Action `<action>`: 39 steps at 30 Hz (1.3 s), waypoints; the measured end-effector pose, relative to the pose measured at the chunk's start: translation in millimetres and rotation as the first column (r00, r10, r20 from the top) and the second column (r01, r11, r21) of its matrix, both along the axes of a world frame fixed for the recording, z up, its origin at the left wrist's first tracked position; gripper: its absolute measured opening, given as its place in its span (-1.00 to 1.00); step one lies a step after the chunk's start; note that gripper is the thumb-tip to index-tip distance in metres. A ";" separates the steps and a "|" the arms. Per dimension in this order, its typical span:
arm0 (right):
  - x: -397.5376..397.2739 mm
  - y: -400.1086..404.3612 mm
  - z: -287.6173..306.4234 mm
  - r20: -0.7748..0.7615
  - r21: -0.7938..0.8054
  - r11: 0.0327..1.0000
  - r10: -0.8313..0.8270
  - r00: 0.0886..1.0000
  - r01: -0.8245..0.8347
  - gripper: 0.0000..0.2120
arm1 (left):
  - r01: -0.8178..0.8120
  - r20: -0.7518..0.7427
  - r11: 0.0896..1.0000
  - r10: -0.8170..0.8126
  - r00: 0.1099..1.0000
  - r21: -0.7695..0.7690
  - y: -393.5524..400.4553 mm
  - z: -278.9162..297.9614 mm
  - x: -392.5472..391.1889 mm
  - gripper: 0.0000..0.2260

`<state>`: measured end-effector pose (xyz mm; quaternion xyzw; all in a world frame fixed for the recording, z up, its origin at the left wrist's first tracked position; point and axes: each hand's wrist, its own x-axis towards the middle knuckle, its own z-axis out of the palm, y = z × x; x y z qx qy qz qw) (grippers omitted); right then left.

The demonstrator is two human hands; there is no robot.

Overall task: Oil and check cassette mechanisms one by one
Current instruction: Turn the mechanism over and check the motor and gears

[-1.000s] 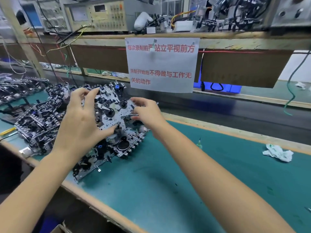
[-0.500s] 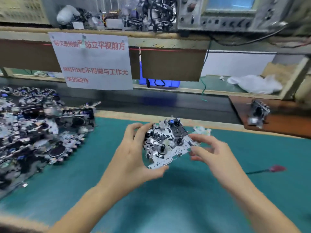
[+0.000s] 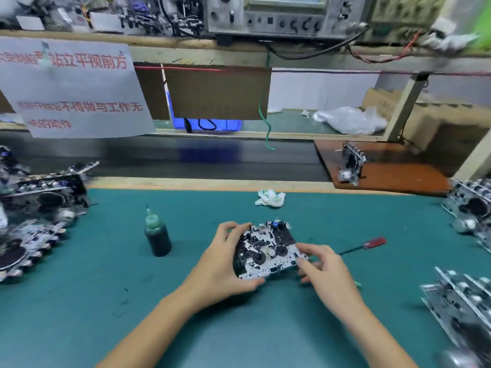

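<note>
A cassette mechanism (image 3: pixel 267 251), a grey metal plate with black spindles and gears, is held face up just above the green mat (image 3: pixel 106 301). My left hand (image 3: pixel 220 264) grips its left edge, thumb under the near corner and fingers over the far side. My right hand (image 3: pixel 325 272) holds its right edge with curled fingers. A small dark oil bottle (image 3: pixel 157 236) with a needle tip stands upright on the mat, left of both hands.
A pile of mechanisms (image 3: pixel 34 208) fills the left side, and more mechanisms (image 3: pixel 467 301) lie along the right edge. A red-handled tool (image 3: pixel 368 244) lies right of my hands, a crumpled rag (image 3: pixel 269 198) beyond them. One mechanism (image 3: pixel 352 164) stands on a brown board.
Both hands lifted one mechanism off the left pile and carried it right to the middle of the mat. The view swung right, so the oil bottle and right-hand mechanisms came into sight.
</note>
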<state>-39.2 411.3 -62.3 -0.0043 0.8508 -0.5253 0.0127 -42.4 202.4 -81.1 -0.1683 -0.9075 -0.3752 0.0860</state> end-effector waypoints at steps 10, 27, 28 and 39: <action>-8.3 6.5 -15.3 0.040 -0.456 0.889 -0.012 0.999 0.029 -0.79 | -0.076 -0.577 0.952 -0.116 0.809 -0.298 -6.5 -5.2 -11.0 -0.20; -2.1 6.5 -12.3 0.022 -0.717 0.697 0.041 0.999 -0.013 -0.67 | -0.002 -0.628 0.927 -0.253 0.736 -0.375 -2.0 -10.5 11.2 -0.71; -2.6 6.8 -13.1 0.045 -0.711 0.703 0.020 0.999 0.018 -0.71 | 0.018 -0.613 0.908 -0.298 0.731 -0.419 0.1 -9.9 11.3 -0.68; 2.8 6.1 -28.4 -0.197 -0.067 0.991 -0.123 0.973 0.112 -0.73 | 0.259 0.022 0.956 -0.258 0.966 -0.140 -4.8 -10.4 18.1 0.05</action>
